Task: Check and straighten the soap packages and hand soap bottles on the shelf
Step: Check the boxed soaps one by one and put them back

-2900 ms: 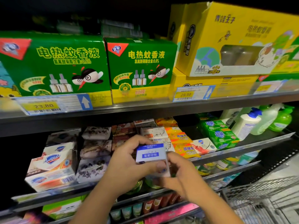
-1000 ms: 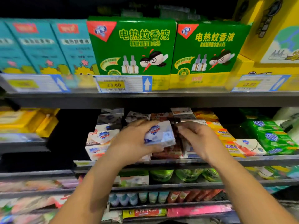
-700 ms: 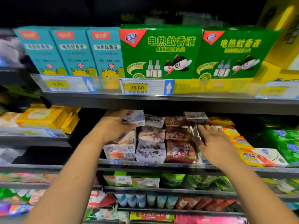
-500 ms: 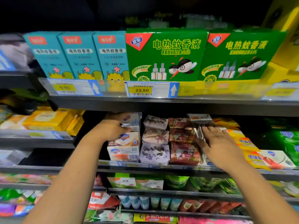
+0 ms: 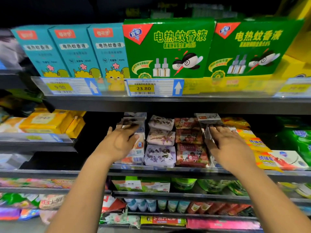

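nearest me, under my forearms, the lower shelves [image 5: 168, 193] carry coil boxes and small bottles, none of them mine to touch. my left hand [image 5: 120, 142] lies flat with straight fingers, gripping nothing, on the white boxes [image 5: 138, 148] stacked at the left end of the soap shelf [image 5: 168, 170], close to its front edge; the fingertips are blurred. my right hand [image 5: 230, 145] is spread the same way and holds nothing, its fingers touching a column of pale packs [image 5: 208, 118] right of the middle. between my hands the purple packs [image 5: 160, 155] and red packs [image 5: 190, 153] sit in neat stacks, square to the front edge, so i judge those done. the two columns under my hands look like the step in hand. toward the right end the yellow packs [image 5: 262, 158] lie slanted and the green packs [image 5: 303, 142] are half out of view; those are left, i think. no hand soap bottles show, so that part is open too. the upper shelf [image 5: 168, 105] hangs low over the stacks, leaving little room to lift, and the back rows are dark. farthest, green boxes [image 5: 168, 47] and teal boxes [image 5: 72, 51] stand above.
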Demonstrator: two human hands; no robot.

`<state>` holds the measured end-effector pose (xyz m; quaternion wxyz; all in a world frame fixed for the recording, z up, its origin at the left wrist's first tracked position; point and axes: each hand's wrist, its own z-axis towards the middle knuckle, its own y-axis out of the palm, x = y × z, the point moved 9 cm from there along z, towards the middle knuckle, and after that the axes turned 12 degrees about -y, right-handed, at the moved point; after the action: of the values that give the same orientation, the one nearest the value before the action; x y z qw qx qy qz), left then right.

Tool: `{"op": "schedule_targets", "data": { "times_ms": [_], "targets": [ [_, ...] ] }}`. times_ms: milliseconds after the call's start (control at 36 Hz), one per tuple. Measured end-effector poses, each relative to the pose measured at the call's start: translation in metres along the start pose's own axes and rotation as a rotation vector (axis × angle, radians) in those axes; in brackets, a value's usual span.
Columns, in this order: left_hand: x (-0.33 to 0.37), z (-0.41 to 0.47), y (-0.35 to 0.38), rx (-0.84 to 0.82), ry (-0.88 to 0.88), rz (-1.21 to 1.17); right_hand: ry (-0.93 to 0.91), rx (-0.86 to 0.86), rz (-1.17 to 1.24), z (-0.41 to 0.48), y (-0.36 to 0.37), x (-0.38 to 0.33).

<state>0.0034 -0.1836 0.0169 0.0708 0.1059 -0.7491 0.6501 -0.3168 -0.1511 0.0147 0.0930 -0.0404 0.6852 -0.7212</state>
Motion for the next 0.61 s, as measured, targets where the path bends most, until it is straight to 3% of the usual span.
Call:
{"op": "schedule_targets", "data": {
  "times_ms": [139,250,361,444,528,611],
  "targets": [
    [0.01,-0.011,-0.009,0.104,-0.048,0.081,0.033,0.065,0.093,0.001,0.0,0.005],
    [0.033,-0.012,-0.017,0.142,-0.08,0.172,0.073,0.081,0.508,0.002,-0.001,0.016],
    [0.084,-0.014,-0.015,0.104,0.004,0.095,0.068,0.151,0.683,-0.006,-0.019,0.042],
    [0.142,-0.024,-0.002,0.05,0.103,-0.081,0.02,0.166,0.635,-0.02,-0.036,0.068],
    [0.204,-0.031,0.019,0.056,0.263,-0.065,0.005,0.11,0.49,-0.032,-0.038,0.106],
    [0.257,-0.031,0.05,-0.061,0.368,-0.108,0.047,0.048,0.407,-0.043,-0.029,0.151]
  ]
}}
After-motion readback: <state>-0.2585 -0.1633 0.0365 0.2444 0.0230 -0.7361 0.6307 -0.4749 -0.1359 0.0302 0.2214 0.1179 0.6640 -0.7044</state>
